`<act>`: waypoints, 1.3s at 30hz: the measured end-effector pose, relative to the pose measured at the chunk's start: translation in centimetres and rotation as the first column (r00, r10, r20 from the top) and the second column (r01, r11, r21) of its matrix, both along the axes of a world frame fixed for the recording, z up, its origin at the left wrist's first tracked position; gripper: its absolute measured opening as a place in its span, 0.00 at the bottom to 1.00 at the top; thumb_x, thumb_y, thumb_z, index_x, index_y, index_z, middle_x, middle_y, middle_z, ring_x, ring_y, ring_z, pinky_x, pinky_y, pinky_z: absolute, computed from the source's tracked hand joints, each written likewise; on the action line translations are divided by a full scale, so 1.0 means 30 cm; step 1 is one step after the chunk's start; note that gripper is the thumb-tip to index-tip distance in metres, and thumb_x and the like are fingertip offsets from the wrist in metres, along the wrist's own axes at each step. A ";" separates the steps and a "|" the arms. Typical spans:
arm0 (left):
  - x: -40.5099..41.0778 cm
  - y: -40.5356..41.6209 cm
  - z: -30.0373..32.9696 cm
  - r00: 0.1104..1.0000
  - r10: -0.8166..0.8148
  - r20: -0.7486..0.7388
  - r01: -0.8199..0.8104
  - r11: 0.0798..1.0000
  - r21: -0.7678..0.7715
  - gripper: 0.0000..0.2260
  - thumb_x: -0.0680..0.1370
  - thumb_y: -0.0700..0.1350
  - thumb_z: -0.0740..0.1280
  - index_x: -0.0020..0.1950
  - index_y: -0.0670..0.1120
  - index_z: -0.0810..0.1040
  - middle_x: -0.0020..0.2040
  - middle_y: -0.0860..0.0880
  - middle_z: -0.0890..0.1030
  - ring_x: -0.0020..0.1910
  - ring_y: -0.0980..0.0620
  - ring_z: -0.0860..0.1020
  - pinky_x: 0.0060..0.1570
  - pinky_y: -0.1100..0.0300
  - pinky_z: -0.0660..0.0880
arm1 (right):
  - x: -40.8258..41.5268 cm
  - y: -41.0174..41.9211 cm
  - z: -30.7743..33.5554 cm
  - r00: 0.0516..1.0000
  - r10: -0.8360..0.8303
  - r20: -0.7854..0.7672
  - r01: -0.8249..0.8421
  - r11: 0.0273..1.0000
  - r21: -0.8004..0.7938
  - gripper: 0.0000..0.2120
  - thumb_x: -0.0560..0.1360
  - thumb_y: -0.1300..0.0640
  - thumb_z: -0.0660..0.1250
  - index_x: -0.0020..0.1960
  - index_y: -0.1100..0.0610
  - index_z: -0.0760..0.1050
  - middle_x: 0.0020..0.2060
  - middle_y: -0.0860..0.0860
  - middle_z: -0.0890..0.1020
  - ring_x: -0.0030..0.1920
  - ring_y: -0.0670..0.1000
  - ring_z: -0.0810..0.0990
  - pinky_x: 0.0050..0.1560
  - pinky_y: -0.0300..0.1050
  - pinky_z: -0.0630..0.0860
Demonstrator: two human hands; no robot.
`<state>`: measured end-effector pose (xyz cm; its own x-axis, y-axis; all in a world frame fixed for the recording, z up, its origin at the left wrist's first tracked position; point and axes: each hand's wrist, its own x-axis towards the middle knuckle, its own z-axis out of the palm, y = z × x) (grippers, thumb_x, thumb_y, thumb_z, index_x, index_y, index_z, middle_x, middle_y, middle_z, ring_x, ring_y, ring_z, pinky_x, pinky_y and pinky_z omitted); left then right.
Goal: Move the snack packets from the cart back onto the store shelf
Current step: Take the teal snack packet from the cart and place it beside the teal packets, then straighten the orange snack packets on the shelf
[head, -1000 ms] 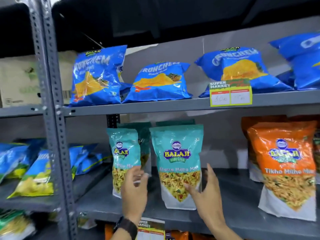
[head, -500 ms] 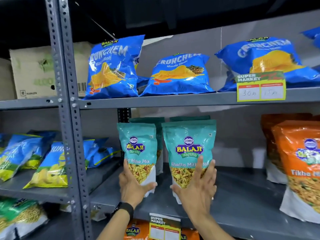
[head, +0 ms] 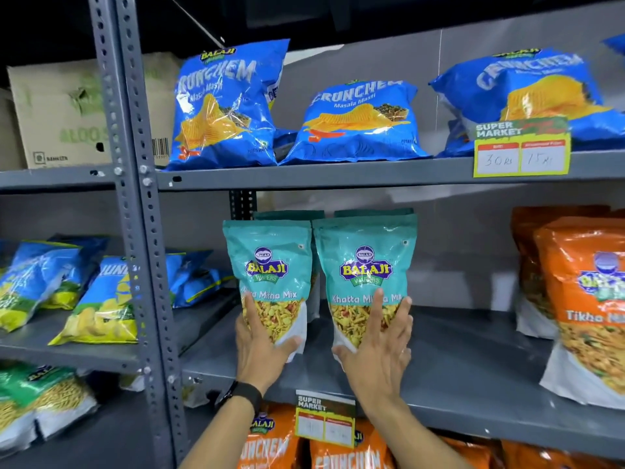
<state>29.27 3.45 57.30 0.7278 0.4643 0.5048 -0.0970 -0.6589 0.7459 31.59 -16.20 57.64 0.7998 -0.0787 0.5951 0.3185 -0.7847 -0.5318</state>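
Now both teal packets [head: 367, 275] closer together, upright.

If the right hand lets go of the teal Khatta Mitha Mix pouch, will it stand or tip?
The right teal pouch probably stands: it is upright on the shelf with another pouch behind. Its glossy film looks slippery, so the right hand should release gently.

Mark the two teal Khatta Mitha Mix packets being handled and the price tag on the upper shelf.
Left teal packet [head: 269, 265]: head view, on its Balaji logo.
Right teal packet [head: 366, 265]: head view, on its Balaji logo.
Upper price tag [head: 521, 148]: head view, centre of the tag.
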 end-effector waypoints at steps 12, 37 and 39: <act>0.017 -0.121 0.033 0.996 -0.014 -0.089 0.023 0.995 0.095 0.63 0.66 0.64 0.78 0.78 0.65 0.27 0.81 0.39 0.53 0.79 0.34 0.61 0.75 0.40 0.66 | -0.001 -0.089 0.001 0.996 -0.085 0.006 0.085 0.996 0.042 0.66 0.62 0.41 0.83 0.84 0.45 0.40 0.82 0.64 0.47 0.79 0.69 0.57 0.62 0.73 0.77; 0.056 -1.607 0.047 0.950 -0.311 -0.001 0.300 0.917 0.262 0.59 0.69 0.72 0.68 0.80 0.59 0.26 0.84 0.42 0.33 0.85 0.40 0.38 0.82 0.36 0.52 | 0.033 -1.600 0.050 0.855 -0.449 0.258 0.453 0.890 0.048 0.53 0.71 0.42 0.75 0.85 0.52 0.48 0.84 0.64 0.50 0.83 0.68 0.52 0.76 0.75 0.58; 0.082 -1.698 0.038 0.965 -0.253 -0.064 0.261 0.937 0.231 0.65 0.63 0.76 0.69 0.78 0.59 0.23 0.82 0.39 0.28 0.84 0.36 0.36 0.78 0.29 0.53 | 0.046 -1.725 0.037 0.876 -0.437 0.206 0.425 0.899 0.102 0.55 0.71 0.41 0.76 0.85 0.51 0.45 0.84 0.63 0.47 0.83 0.68 0.50 0.75 0.79 0.57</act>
